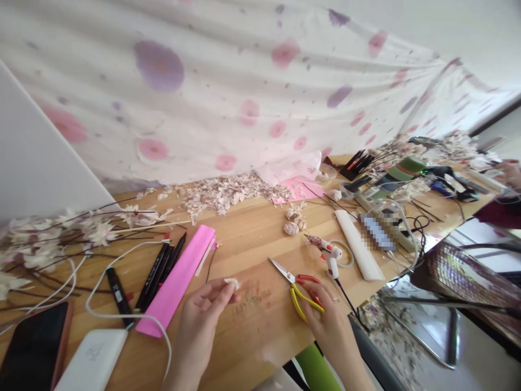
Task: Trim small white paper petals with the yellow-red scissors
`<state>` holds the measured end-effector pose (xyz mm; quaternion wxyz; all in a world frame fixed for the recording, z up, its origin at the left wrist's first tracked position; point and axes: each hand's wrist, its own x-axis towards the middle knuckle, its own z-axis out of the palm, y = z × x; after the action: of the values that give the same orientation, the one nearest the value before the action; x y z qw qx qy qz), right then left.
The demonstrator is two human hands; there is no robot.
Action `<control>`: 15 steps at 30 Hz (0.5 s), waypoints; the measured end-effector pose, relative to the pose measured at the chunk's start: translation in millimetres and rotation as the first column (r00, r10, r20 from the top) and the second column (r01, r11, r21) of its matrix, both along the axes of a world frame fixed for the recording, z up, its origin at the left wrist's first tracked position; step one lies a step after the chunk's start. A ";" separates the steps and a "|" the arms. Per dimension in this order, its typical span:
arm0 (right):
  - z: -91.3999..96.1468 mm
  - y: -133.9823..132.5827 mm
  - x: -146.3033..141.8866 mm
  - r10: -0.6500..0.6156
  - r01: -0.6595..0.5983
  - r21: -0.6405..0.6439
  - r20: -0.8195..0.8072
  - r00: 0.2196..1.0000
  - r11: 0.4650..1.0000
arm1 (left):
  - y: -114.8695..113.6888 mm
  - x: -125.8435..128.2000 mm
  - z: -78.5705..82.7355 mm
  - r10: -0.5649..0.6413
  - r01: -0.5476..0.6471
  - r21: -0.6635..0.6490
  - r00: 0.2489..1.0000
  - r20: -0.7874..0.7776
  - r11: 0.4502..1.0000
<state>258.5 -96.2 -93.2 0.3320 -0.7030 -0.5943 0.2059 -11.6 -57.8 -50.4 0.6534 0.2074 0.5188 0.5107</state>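
Between the thumb and fingers of my left hand (203,315) is a small white petal-like piece (232,283), held just above the wooden table. My right hand (331,323) has its fingers on the red and yellow handles of a pair of scissors (288,275). The scissors lie at the table's front part, blades toward the upper left and nearly together. Beyond them rests a white and red glue gun (331,256) with a dark cord. Some faint reddish scribbles mark the table (252,347) between my hands.
A folded pink paper strip (179,282), black markers (157,271), a phone (35,345) and a white power bank (93,358) lie at left. Loose petals (223,194) are heaped at the back, with small cone-like bundles (293,221) nearer. A person's hand (508,172) shows far right.
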 end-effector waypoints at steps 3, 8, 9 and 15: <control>-17.6 4.6 15.1 -0.013 0.022 -0.086 0.099 0.995 0.996 | -0.5 1.8 4.0 0.021 -0.019 -0.023 0.999 0.048 1.000; -17.6 24.6 26.4 -0.004 0.033 -0.209 0.134 0.991 0.977 | -2.2 3.0 4.6 0.034 -0.033 -0.014 0.997 0.075 0.999; -13.7 27.0 26.0 0.009 0.019 -0.227 0.118 0.993 0.974 | -2.5 2.5 4.2 0.040 -0.039 -0.015 0.996 0.079 0.999; 5.5 5.0 -1.4 0.190 -0.245 -0.239 -0.231 0.954 0.940 | -4.5 1.1 12.5 0.009 -0.006 -0.017 0.989 0.148 1.000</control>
<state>257.1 -91.3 -87.7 0.2694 -0.6458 -0.5985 0.3901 -10.5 -62.4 -37.8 0.6899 0.1617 0.4738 0.5229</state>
